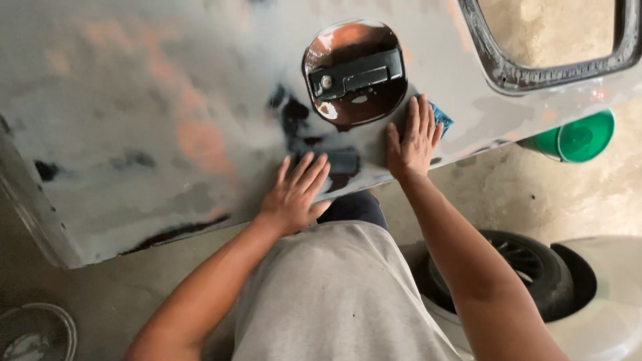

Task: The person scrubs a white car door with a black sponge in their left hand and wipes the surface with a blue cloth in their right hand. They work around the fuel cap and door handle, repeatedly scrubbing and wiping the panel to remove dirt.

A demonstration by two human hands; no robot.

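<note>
A grey, patchy sanded car door panel (pixel 154 120) lies flat in front of me, with a round recess holding a black door handle (pixel 354 77). My right hand (pixel 413 142) presses flat on a blue piece of sandpaper (pixel 441 117), just right of the recess near the panel's lower edge. My left hand (pixel 297 190) rests flat on the bare panel below the recess, fingers spread, holding nothing.
The panel's window opening with black trim (pixel 535 73) is at the top right. A green bucket (pixel 575 137) stands on the concrete floor at right. A black tyre and white car body (pixel 535 267) sit at lower right. A round metal bowl (pixel 33 331) is at lower left.
</note>
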